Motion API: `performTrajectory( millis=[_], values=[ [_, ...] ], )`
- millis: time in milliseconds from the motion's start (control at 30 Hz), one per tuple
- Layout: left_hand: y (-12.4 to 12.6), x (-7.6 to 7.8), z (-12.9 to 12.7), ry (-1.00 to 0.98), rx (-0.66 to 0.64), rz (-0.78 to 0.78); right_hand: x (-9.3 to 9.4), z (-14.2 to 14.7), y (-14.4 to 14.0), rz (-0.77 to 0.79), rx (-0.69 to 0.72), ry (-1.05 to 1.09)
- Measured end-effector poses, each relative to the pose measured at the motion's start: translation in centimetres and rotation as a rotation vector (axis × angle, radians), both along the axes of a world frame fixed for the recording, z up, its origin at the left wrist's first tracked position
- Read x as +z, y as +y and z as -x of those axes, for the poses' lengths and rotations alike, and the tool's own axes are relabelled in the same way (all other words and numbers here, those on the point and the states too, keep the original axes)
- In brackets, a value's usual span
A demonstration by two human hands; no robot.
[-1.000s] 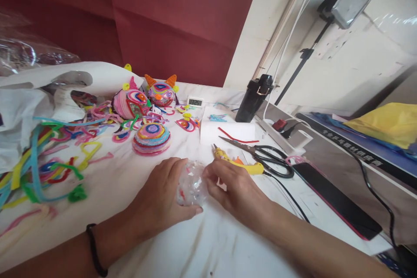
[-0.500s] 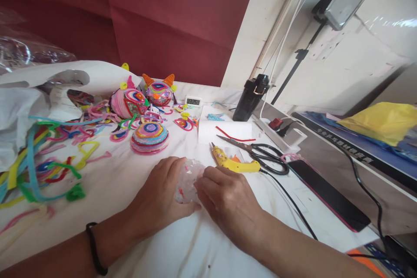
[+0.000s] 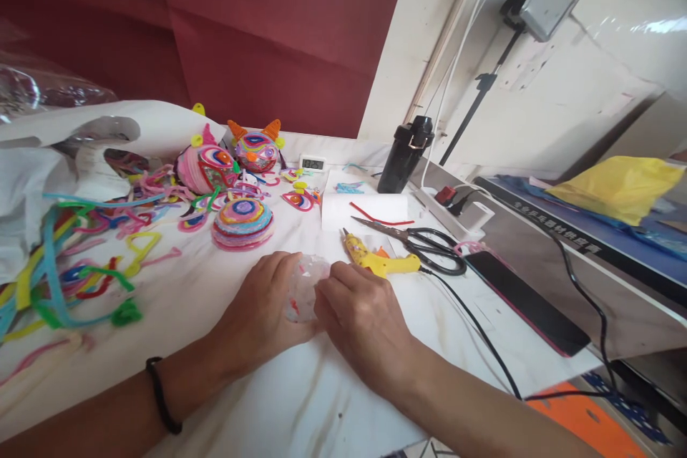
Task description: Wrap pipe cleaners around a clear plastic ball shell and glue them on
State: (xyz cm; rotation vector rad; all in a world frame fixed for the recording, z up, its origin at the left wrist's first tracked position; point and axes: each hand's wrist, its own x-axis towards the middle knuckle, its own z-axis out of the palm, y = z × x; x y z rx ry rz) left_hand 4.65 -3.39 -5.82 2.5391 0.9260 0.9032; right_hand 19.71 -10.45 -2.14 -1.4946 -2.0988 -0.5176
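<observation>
Head view shows my left hand [image 3: 262, 311] and right hand [image 3: 362, 318] close together on the white table [image 3: 322, 401], both cupped around a clear plastic ball [image 3: 303, 286] held between them. Just beyond my right hand lies a yellow glue gun [image 3: 378, 261], then black scissors [image 3: 424, 243]. Bright pipe cleaners [image 3: 80, 265] sprawl left.

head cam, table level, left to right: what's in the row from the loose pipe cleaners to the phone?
loose pipe cleaners → left hand → clear ball → right hand → yellow glue gun → black scissors → phone
</observation>
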Motion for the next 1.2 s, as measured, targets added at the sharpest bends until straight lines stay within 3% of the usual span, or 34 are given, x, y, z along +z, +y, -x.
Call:
performTrajectory(
  millis=[200, 400, 500, 600, 833, 1033, 1200],
  values=[
    [0.2, -0.2, 0.0, 0.005, -0.001, -0.013, -0.7, 0.2, 0.4, -0.145, -0.025, -0.017],
    [0.4, -0.2, 0.1, 0.059, -0.008, 0.015, -0.3, -1.5, 0.8, 0.112, 0.105, 0.352],
    [0.3, -0.2, 0.1, 0.072, -0.010, 0.005, -0.3, -2.0, 0.5, 0.127, 0.150, 0.465],
    [0.3, -0.4, 0.1, 0.079, -0.002, -0.010, -0.6, -1.7, 0.0, 0.067, 0.146, 0.381],
    [0.3, -0.3, 0.1, 0.080, -0.013, -0.009, 0.2, -0.8, -0.5, -0.018, 0.047, -0.083],
    [0.3, -0.3, 0.2, 0.052, -0.039, -0.007, 1.8, 0.0, -0.1, 0.006, 0.057, -0.200],
    [0.2, -0.4, 0.2, 0.024, -0.041, -0.012, 1.1, 0.5, -0.4, -0.061, 0.109, -0.213]
  ],
)
